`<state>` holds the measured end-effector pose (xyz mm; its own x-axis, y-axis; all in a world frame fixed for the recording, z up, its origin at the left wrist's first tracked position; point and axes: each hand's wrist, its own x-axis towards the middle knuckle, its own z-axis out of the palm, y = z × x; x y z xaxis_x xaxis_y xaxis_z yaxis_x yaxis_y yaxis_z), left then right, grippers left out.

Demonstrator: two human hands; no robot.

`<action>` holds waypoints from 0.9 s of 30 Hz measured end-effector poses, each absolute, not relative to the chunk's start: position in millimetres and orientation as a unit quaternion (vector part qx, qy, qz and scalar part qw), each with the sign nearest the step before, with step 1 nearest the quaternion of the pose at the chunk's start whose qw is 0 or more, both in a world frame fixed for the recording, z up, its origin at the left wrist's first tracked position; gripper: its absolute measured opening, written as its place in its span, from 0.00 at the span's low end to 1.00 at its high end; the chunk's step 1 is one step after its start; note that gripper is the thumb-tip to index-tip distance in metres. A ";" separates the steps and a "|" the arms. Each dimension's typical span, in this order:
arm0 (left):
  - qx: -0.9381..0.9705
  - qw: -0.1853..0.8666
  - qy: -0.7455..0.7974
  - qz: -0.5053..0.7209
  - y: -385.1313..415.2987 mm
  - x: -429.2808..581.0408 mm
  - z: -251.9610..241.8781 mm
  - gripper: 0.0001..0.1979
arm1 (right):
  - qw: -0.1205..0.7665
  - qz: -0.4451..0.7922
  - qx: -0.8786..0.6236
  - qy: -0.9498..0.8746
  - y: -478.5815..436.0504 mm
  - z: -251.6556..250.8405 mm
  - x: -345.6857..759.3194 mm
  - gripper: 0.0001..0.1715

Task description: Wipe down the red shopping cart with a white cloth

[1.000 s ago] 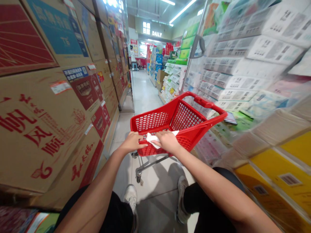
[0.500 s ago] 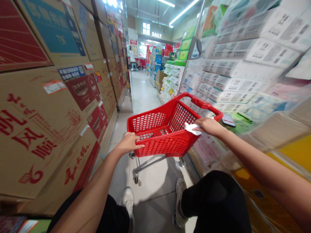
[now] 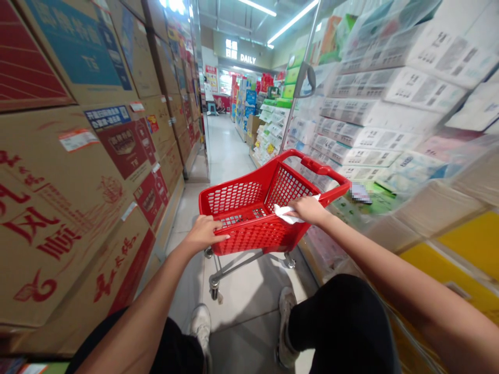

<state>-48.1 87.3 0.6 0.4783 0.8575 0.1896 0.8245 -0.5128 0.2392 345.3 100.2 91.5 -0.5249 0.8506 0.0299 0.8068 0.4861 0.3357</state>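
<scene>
A small red plastic shopping cart (image 3: 253, 239) stands sideways before me, its basket bare inside and its handle at the upper right. My left hand (image 3: 203, 231) is closed over the near rim at the cart's left end, thumb on the outside. In my right hand (image 3: 307, 209) is a white cloth (image 3: 287, 214), perhaps a tissue, pressed on the near rim toward the handle side. The fingertips of the right hand are partly hidden by the cloth.
Stacked cardboard boxes (image 3: 70, 187) wall the left side. On the right rise packs of wrapped tissue paper (image 3: 413, 93); a phone (image 3: 360, 192) lies on a green package there. A metal pole (image 3: 290, 119) stands behind the cart. The tiled aisle (image 3: 230, 145) runs onward.
My right hand has slid the white cloth leftward along the near rim, away from the handle. My left hand keeps its hold on the cart. The view has shifted slightly.
</scene>
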 end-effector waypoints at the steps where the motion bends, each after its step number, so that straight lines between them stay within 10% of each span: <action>1: 0.858 0.056 0.490 0.142 88.0 -49.0 0.5 0.22 | 0.069 0.158 0.486 0.857 99.0 89.4 338.5 0.34; 27: 0.858 0.050 0.490 0.148 101.2 -68.8 1.6 0.21 | -0.035 0.127 0.526 0.840 71.7 49.4 198.8 0.29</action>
<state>-68.8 101.2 1.6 0.4757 0.8555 0.2046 0.8259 -0.5145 0.2307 198.8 71.7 49.4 -0.4436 0.8752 0.1929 0.8931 0.4138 0.1765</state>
